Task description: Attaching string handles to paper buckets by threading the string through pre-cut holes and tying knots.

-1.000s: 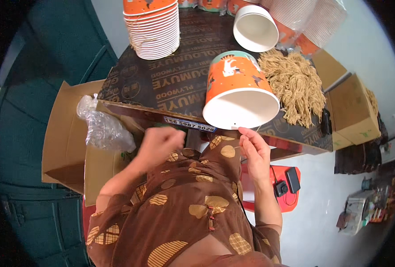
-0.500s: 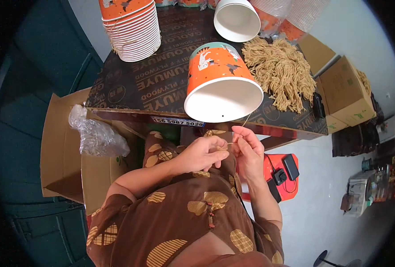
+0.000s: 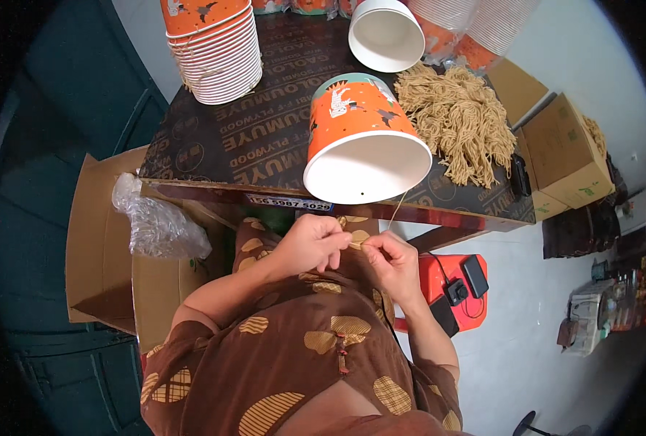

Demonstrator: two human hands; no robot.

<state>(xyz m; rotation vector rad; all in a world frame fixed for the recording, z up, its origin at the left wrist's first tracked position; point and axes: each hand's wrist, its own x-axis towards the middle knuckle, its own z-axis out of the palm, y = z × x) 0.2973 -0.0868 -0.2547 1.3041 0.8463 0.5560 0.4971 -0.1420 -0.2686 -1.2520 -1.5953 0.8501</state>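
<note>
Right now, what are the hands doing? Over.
Left hand and right hand pinch tan string. String runs to orange bucket. Nothing in between.

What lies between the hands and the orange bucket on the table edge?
In the head view, only a thin tan string spans it, running from the right hand and left hand up to the orange bucket.

An open brown cardboard box (image 3: 97, 240) sits on the floor left of the table, a crumpled clear plastic bag (image 3: 155, 225) spilling from its top. On the dark table's front edge is a narrow white label strip (image 3: 289, 203). To the right, a closed brown cardboard carton (image 3: 566, 156) stands beside the table, and a small black device with a dark screen (image 3: 475, 275) lies on a red stool (image 3: 454, 320).
</note>
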